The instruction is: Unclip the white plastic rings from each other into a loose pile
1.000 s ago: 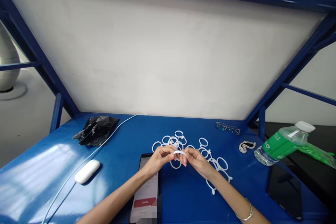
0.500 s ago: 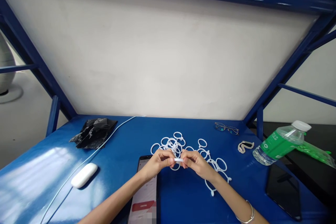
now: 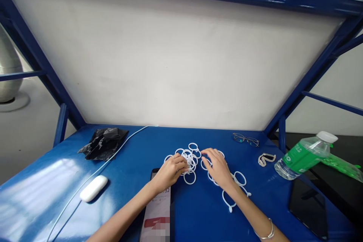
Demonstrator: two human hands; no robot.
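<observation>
My left hand [image 3: 172, 170] has its fingers curled down on a heap of white plastic rings [image 3: 193, 164], pinching at a ring; its fingertips are partly hidden among the rings. My right hand [image 3: 217, 167] is open, thumb and fingers apart, with nothing seen between them. It hovers over a second group of white rings [image 3: 240, 178], which trails towards the right and partly lies under the hand and wrist. Several of these rings have small knobs or clasps on their rims. A lone ring [image 3: 190, 177] shows at the near side of the heap.
A phone [image 3: 157, 211] lies under my left forearm. Left are a white mouse [image 3: 93, 188], a white cable [image 3: 93, 174] and a black plastic bag [image 3: 104, 144]. Right are glasses [image 3: 246, 140], a beige loop [image 3: 266, 159], a green-labelled bottle [image 3: 304, 157] and a dark tablet-like slab [image 3: 308, 208].
My hands have come apart from the ring they held together. The left has moved slightly left onto the heap; the right has moved right over the other rings and opened.
</observation>
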